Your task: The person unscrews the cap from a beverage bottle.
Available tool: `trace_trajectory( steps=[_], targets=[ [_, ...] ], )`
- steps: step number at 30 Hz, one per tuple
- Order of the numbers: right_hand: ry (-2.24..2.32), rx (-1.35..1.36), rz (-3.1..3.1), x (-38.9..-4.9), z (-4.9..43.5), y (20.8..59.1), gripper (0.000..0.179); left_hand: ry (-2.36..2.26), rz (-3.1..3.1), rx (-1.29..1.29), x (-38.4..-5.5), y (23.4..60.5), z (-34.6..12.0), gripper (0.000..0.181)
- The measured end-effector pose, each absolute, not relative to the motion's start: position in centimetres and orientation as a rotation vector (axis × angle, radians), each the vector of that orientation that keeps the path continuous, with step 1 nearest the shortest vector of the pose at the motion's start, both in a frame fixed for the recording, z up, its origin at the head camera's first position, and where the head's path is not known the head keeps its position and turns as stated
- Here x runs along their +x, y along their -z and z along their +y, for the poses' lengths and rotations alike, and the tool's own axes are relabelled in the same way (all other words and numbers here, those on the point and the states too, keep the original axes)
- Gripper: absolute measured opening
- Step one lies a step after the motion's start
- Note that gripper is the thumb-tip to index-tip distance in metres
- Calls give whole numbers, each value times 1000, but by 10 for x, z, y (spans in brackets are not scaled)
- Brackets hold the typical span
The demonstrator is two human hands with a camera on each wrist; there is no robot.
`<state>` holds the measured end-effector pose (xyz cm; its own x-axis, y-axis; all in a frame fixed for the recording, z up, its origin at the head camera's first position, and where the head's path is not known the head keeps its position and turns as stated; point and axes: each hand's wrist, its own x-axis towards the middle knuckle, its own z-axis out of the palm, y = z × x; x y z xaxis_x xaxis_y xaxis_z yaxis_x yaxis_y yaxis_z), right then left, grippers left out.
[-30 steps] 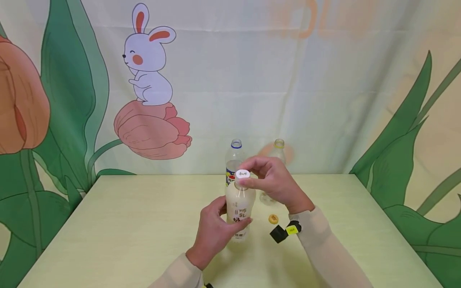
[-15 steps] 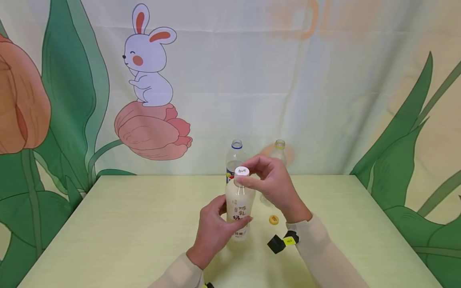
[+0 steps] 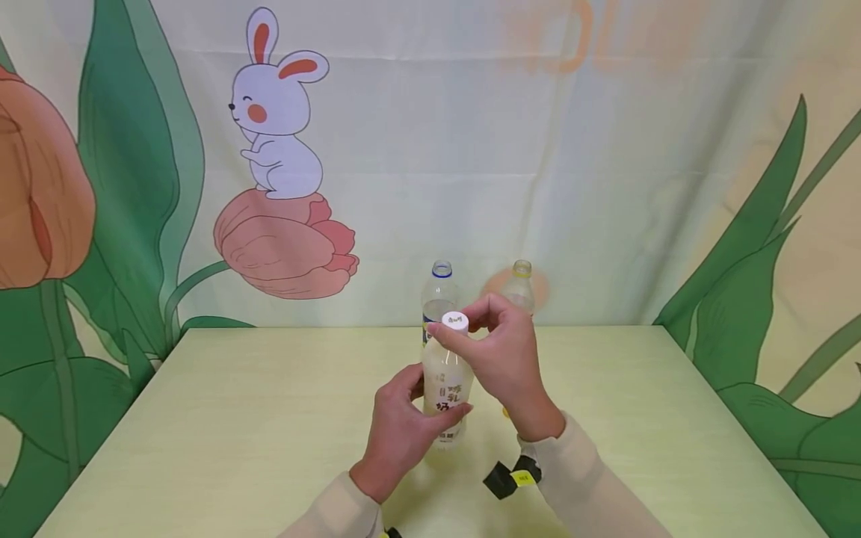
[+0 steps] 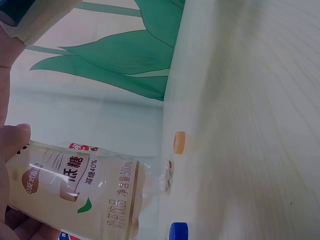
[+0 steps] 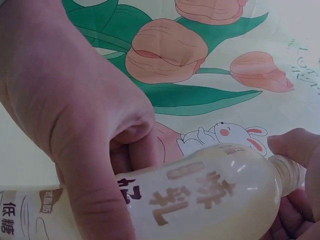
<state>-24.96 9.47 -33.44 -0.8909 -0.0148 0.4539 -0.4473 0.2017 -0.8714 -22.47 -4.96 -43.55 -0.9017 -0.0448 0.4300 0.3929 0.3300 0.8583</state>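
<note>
A milk tea bottle [image 3: 445,377] with a pale drink and Chinese lettering stands nearly upright in front of me. My left hand [image 3: 401,433] grips its lower body, thumb across the front. At the top, my right hand [image 3: 504,362] pinches the white cap [image 3: 455,321] between thumb and fingers. The right wrist view has the bottle [image 5: 200,195] lying sideways across the picture, the left hand [image 5: 100,125] wrapped round it. In the left wrist view the lower part of the bottle [image 4: 85,190] shows; whether its base touches the table, I cannot tell.
Behind stand two uncapped clear bottles, one with a blue neck ring [image 3: 442,288], one with a yellow ring [image 3: 522,284]. A yellow-orange cap [image 4: 179,142] and a blue cap [image 4: 179,231] lie on the pale table [image 3: 269,418]. A printed curtain [image 3: 403,149] hangs behind.
My right hand has turned on the white cap, its thumb swinging left across the front, and its wrist has come left and nearer. The yellow-orange cap is now mostly hidden behind it. The left hand stays put.
</note>
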Motion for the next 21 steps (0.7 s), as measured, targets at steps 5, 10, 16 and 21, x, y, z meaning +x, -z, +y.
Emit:
trace_trajectory(
  steps=[5, 10, 16, 21],
  targets=[
    [-1774, 455, -2152, -248, 95, 333, 30, 1575, -2245, -304, -224, 436, -51, 52],
    [-1830, 537, -2163, -250, 98, 332, 26, 1571, -2248, -309, -224, 437, -51, 52],
    [-1823, 646, -2210, -252, 103, 328, 21, 1559, -2234, -321, -225, 437, -51, 49],
    [-1816, 744, -2247, -257, 107, 325, 16, 1554, -2245, -318, -225, 438, -51, 51]
  ],
)
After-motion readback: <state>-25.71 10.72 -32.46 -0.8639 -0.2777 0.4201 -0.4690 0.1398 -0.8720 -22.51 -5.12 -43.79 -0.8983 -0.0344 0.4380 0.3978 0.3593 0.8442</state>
